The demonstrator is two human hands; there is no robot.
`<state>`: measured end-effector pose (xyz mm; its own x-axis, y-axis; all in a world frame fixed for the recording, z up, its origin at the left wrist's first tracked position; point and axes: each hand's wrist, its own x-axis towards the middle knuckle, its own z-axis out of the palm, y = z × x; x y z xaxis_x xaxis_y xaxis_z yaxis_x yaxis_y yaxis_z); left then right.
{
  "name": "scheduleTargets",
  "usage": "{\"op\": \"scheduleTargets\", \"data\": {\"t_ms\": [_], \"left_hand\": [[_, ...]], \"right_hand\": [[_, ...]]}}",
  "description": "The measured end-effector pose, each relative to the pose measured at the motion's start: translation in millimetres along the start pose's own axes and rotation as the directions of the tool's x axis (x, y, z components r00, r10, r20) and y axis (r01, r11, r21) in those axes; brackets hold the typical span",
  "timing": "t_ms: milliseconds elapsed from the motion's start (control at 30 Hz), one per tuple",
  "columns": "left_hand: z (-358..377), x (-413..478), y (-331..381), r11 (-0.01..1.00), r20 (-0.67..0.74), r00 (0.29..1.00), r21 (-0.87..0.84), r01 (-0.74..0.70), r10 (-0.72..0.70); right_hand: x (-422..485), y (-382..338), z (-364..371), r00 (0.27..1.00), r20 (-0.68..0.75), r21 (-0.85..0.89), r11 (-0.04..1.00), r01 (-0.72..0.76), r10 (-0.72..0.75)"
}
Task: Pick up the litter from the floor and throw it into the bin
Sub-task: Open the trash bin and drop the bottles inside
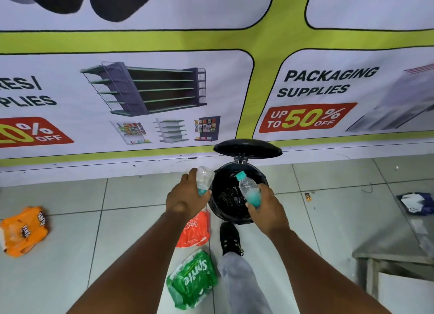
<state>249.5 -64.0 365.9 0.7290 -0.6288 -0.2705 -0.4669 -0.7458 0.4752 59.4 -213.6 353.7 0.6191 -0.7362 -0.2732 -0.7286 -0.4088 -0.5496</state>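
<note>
Shop floor: retail-supplies sale banner (164,97), tiles (70,255).

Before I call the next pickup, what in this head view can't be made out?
- Black pedal bin contents: black liner too dark to show.
- Red plastic wrapper: partly hidden by the left forearm.
- Clear crushed bottle in left hand: lower part covered.
- Small orange scrap: too small to identify.

Bare forearms; grey trouser leg (244,288); black shoe (229,238).
</note>
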Motion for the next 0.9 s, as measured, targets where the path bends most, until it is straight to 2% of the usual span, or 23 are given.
{"op": "scheduleTargets", "data": {"t_ms": [233, 400, 533, 733, 900], "left_hand": [[82.1, 52.2, -2.0, 0.998, 0.104, 0.993, -0.041, 0.053, -0.048], [125.3, 92.6, 10.6, 0.999, 0.135, 0.991, -0.047, 0.007, -0.001], [140.8, 106.9, 11.5, 0.998, 0.139, 0.990, -0.042, 0.046, -0.040], [147.3, 108.5, 1.0, 0.996, 0.150, 0.984, 0.011, 0.092, -0.092], [151.6, 122.5, 12.6, 0.987, 0.180, 0.978, -0.107, 0.122, -0.101]], "right_hand": [[48.5, 51.5, 47.1, 0.977, -0.006, -0.030, 0.977, -0.212, 0.212], [91.5, 72.7, 58.7, 0.984, -0.012, -0.082, 0.980, -0.179, 0.178], [111.7, 82.9, 53.1, 0.993, -0.041, -0.194, 0.974, -0.118, 0.112], [110.8, 100.2, 37.8, 0.988, -0.036, -0.207, 0.966, -0.156, 0.152], [111.5, 102.8, 28.7, 0.993, -0.018, -0.194, 0.973, -0.121, 0.120]]}}
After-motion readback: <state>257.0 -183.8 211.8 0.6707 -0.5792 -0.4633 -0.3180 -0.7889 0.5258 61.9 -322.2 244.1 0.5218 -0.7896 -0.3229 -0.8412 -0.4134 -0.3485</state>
